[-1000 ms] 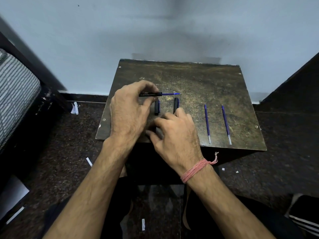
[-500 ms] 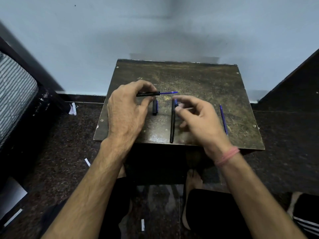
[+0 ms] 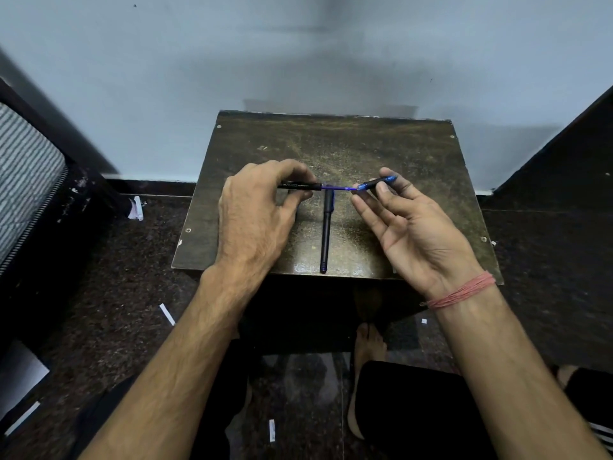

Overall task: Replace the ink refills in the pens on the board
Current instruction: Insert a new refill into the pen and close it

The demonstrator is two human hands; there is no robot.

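Head view: left hand (image 3: 255,220) grips barrel (image 3: 300,186) above board (image 3: 414,154), refill (image 3: 335,188) protruding. Right hand (image 3: 411,234) pinches tip section (image 3: 378,183) at the refill's end. Step judged: reassembly; next calls for threading it squarely on. Second pen (image 3: 326,234) lies on the board.

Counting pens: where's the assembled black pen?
The black pen lies on the board, between the left hand and right hand, tip toward the near edge.

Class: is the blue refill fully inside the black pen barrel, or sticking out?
Sticking out: the thin blue refill projects from the black pen barrel toward the blue-tipped front piece.
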